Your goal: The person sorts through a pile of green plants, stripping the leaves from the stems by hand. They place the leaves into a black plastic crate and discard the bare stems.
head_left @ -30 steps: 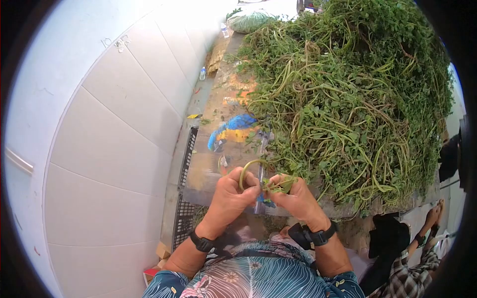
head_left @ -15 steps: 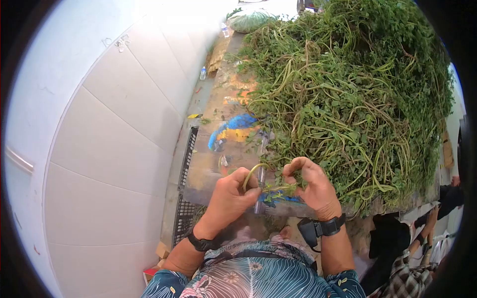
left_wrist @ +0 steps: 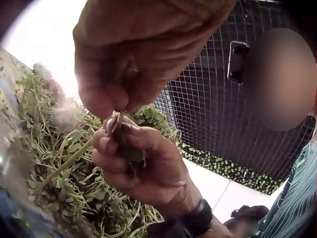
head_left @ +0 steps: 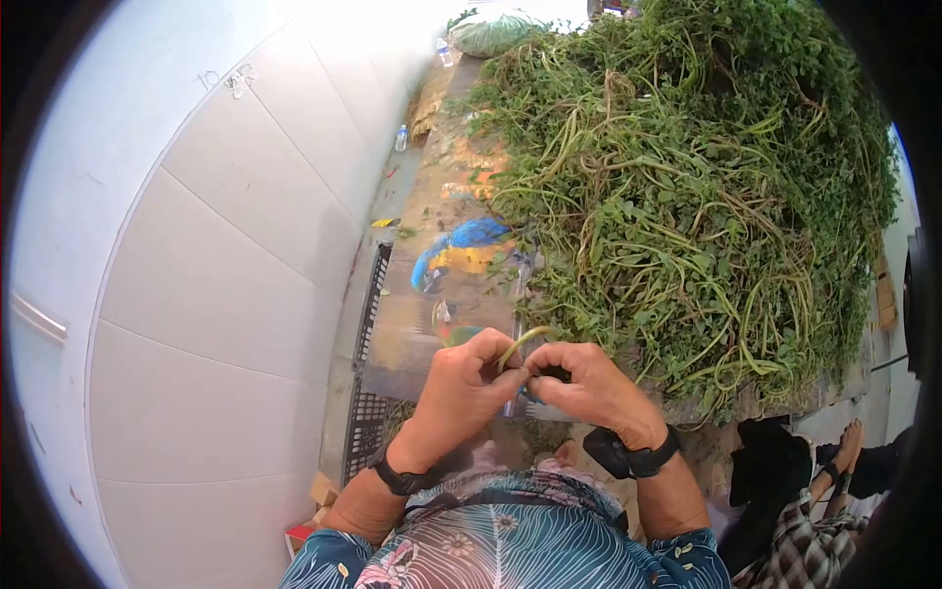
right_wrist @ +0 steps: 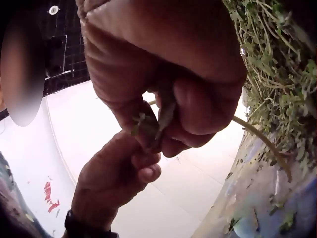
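In the head view the left hand (head_left: 464,391) pinches a green stem (head_left: 524,340) that arcs up between the two hands. Fingertips of the right hand (head_left: 597,391) meet those of the left, curled at the same stem. The left wrist view has the left hand (left_wrist: 138,54) above the right hand (left_wrist: 143,163), both pinching around one stem (left_wrist: 67,166). Small leaves (right_wrist: 166,111) show between the right hand's fingers (right_wrist: 193,109) in the right wrist view. Behind the hands lies a large heap of leafy stems (head_left: 677,216).
The table (head_left: 397,339) has a painted bird on its left part. A black crate (head_left: 367,417) stands at its left edge, by a white wall (head_left: 226,344). A filled green bag (head_left: 494,35) and a bottle (head_left: 401,138) are farther back. Another person (head_left: 819,530) is at the lower right.
The right hand drew away to the right from the stem, then came back to meet the left hand. The leafy end seen between the hands is now mostly covered.
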Motion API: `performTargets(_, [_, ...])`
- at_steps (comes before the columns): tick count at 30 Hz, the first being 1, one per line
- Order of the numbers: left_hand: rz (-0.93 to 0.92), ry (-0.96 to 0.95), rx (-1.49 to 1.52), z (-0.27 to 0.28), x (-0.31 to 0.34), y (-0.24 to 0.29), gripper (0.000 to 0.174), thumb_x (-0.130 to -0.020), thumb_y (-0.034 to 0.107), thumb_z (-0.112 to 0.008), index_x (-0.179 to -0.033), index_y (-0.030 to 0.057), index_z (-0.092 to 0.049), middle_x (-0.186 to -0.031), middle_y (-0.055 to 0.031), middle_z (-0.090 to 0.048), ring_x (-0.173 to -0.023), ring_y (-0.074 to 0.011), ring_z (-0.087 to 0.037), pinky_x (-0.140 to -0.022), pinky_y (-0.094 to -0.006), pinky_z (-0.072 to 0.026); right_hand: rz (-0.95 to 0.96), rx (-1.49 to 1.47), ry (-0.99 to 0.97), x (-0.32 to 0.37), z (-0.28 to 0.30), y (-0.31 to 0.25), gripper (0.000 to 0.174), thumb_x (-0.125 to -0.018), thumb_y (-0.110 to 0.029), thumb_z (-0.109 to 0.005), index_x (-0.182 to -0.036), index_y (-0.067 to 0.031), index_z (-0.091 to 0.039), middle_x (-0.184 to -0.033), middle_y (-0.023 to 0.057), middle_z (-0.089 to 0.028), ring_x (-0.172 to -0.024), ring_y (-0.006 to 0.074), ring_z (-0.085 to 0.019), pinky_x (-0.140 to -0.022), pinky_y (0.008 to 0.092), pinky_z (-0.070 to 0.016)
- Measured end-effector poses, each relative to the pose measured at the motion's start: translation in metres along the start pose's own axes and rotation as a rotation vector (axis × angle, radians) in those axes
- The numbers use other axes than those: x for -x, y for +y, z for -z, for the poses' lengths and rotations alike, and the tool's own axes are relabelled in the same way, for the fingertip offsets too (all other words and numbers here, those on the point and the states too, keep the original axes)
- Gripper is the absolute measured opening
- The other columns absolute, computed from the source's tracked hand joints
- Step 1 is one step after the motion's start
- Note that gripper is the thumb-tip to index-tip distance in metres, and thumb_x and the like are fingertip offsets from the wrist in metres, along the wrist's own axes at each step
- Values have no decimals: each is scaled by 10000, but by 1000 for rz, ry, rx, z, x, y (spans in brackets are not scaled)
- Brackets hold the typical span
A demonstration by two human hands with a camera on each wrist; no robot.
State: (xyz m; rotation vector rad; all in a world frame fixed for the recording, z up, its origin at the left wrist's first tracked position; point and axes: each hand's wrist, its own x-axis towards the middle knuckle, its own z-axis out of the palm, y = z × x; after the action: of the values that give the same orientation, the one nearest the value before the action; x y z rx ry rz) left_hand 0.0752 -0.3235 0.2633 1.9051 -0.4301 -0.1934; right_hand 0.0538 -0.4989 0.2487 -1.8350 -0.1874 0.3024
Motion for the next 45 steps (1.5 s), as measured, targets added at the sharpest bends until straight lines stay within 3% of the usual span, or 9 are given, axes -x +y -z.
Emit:
performTargets(12, [-35,-39,54,2,4,0,122,-754,0,-665,-830,13,-570,-702,25,-571,-631,-25,-528,-551,-173,-432,51,-196,84,-2,-15,19,123,-783,-83,-522,-847,5,-580,-778,69,-598,-725,132,-553,-672,268,-449])
performTargets(15, [21,6,268,2,4,-6,118,-774,-4,-646,-857,0,-562,-743,-10,-594,-645,-68,-576,-577,-198,-477,-128,-638,125,-2,-15,27,111,-799,-70,-498,-877,-18,-556,-804,46,-584,-693,113,-520,-636,241,-426])
performTargets(19, [88,42,430,6,3,-8,108,-804,7,-621,-883,-12,-550,-779,-45,-602,-659,-118,-611,-613,-240,-525,-149,-1005,235,0,-15,37,197,-802,-44,-474,-994,-43,-521,-843,34,-570,-635,92,-467,-567,225,-392])
performTargets(22, [172,95,480,10,3,-6,115,-798,15,-631,-887,2,-560,-768,-36,-610,-676,-89,-604,-618,-225,-509,-257,-970,191,9,-7,44,204,-796,-42,-473,-994,-34,-526,-841,24,-560,-634,70,-449,-541,208,-371])
performTargets(25, [103,148,512,9,2,-13,106,-800,12,-623,-887,-2,-564,-772,-45,-614,-681,-98,-613,-623,-225,-507,-313,-760,-22,22,-3,56,222,-806,-37,-496,-1027,-38,-521,-804,33,-557,-612,74,-453,-512,183,-355])
performTargets(31, [29,206,464,2,1,-12,81,-813,-2,-608,-862,-9,-544,-819,-71,-589,-701,-129,-607,-652,-276,-539,-173,-743,90,27,-6,17,371,-802,-75,-540,-1165,-15,-496,-777,-34,-528,-608,33,-428,-534,173,-340])
performTargets(37, [10,200,433,-4,1,-14,97,-804,-10,-618,-872,-9,-549,-831,-70,-597,-714,-127,-609,-667,-276,-541,-212,-624,96,18,-9,18,234,-834,-170,-606,-1021,-30,-577,-728,-44,-530,-596,17,-450,-515,176,-368])
performTargets(40, [40,169,450,-1,3,-14,131,-779,-30,-627,-895,2,-576,-804,-37,-616,-703,-92,-609,-638,-215,-503,-227,-651,123,17,-11,13,127,-846,-84,-567,-961,-29,-567,-649,-37,-492,-539,25,-401,-466,173,-297])
performTargets(45, [111,105,482,3,5,-13,118,-787,-23,-625,-891,-3,-572,-834,-43,-610,-709,-105,-617,-648,-224,-507,-176,-408,157,15,-11,14,89,-824,-59,-549,-905,-35,-577,-663,-30,-511,-536,26,-407,-464,180,-308])
